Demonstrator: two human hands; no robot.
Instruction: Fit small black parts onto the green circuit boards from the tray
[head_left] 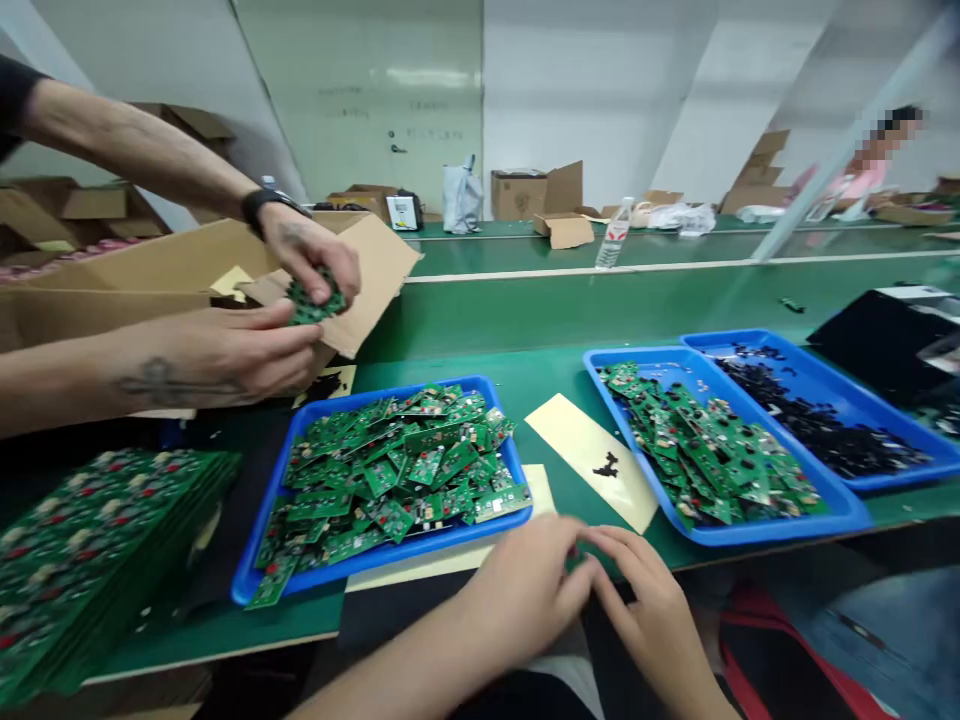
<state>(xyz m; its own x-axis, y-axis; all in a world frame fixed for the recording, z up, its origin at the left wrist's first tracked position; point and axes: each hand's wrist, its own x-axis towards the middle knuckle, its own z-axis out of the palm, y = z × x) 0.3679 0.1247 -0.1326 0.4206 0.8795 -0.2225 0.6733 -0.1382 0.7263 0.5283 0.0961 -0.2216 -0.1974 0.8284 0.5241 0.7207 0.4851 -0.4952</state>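
My left hand [529,580] and my right hand [637,590] meet at the table's front edge, fingertips together. Between their closed fingers shows a sliver of a small green circuit board [577,562], mostly hidden. Just beyond my left hand is a blue tray [244,560] heaped with small circuit boards [390,470]. Ahead of my right hand lies a pale yellow sheet [570,440] with a few small black parts [607,465] on it. To the right stands a second blue tray [847,515] holding more circuit boards [697,450].
A co-worker's hands [300,290] reach in from the left with circuit boards, above a cardboard box [225,250]. Stacked board panels [112,550] stand at front left. A far-right blue tray [911,425] holds black parts. A bottle [615,235] stands on the ledge behind.
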